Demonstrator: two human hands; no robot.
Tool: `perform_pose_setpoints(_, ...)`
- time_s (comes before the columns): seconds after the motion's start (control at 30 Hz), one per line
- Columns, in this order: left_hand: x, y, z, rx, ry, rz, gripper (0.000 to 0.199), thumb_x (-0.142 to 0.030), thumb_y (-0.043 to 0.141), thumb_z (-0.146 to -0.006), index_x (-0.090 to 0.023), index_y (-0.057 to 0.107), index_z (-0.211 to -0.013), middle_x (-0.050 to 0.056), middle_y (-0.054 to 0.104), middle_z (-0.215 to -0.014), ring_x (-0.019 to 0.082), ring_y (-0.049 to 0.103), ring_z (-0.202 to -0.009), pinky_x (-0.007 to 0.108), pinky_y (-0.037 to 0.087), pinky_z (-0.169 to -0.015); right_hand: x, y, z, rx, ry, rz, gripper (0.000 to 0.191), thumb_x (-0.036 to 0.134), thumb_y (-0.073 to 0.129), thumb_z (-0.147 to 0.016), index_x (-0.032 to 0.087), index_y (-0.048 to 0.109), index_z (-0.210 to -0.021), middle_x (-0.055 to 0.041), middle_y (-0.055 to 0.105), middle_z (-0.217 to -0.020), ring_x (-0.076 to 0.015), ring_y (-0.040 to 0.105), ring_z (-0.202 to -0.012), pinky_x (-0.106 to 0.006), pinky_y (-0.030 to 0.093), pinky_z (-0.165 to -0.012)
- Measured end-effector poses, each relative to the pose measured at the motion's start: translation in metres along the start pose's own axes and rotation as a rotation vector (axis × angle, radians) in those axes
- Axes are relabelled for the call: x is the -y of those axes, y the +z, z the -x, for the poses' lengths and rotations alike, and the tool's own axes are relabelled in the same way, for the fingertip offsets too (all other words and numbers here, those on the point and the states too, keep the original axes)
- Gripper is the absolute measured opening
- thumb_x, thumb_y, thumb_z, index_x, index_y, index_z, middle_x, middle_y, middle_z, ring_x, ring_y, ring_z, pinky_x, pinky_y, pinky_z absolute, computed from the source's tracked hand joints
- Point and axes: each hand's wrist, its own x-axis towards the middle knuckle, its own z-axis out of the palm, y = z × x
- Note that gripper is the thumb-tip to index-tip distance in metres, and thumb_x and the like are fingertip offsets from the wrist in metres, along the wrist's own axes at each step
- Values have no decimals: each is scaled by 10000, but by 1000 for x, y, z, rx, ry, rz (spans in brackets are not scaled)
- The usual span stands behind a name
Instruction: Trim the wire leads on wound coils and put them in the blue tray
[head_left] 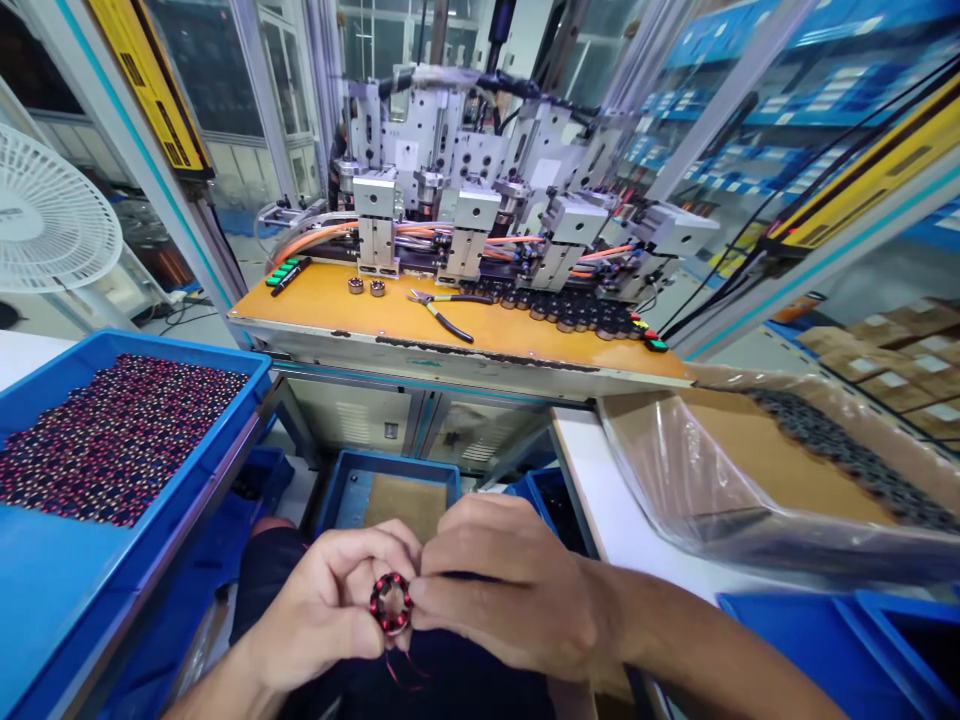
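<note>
Low in the middle, above my lap, my left hand grips a small ring-shaped motor stator with a dark core and red wire windings. Its thumb presses the lower left of the ring, and the fingers curl behind it. Thin red wire ends hang below the stator. My right hand is closed, fingertips pinched together against the ring's right edge. Whether these fingertips hold the ring itself or a wire end, I cannot tell.
Rows of stators fill much of the blue tray at left. Ahead, a machine stands on an orange worktop with pliers and dark round parts. At right, a plastic-lined box holds dark parts.
</note>
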Motion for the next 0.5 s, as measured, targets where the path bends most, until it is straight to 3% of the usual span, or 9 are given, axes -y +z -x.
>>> perform_pose_setpoints(0.1,-1,-1,-1,-11,47,-75,278,-277,832,-741,-252,759,-1008,16,532,-987,51,561,-689,152,460,-613,3,7,4,-118,57,3,71,142,600,-932,132,661,-898,-51,706,-770,-136,614,-664,-273,499,-600)
perform_pose_setpoints(0.33,-2,3,-3,-100,296,-362,313,-162,789,-771,-302,776,-1051,64,592,-1047,145,591,-909,215,491,-751,19,28,16,-280,318,15,102,137,541,-949,157,629,-901,-40,660,-765,-121,632,-679,-244,535,-632)
perform_pose_setpoints(0.43,0,1,0,-157,208,-347,478,-179,826,-731,-332,711,-1170,42,631,-1024,156,611,-931,231,497,-804,19,33,20,-307,319,68,119,151,498,-963,174,589,-890,-29,624,-734,-126,610,-655,-252,523,-618)
perform_pose_setpoints(0.5,1,0,3,-154,83,-356,452,-229,826,-741,-288,697,-1170,25,649,-923,131,600,-830,212,489,-754,18,33,21,-283,288,86,108,130,489,-954,170,577,-906,-30,617,-738,-124,604,-648,-249,518,-606)
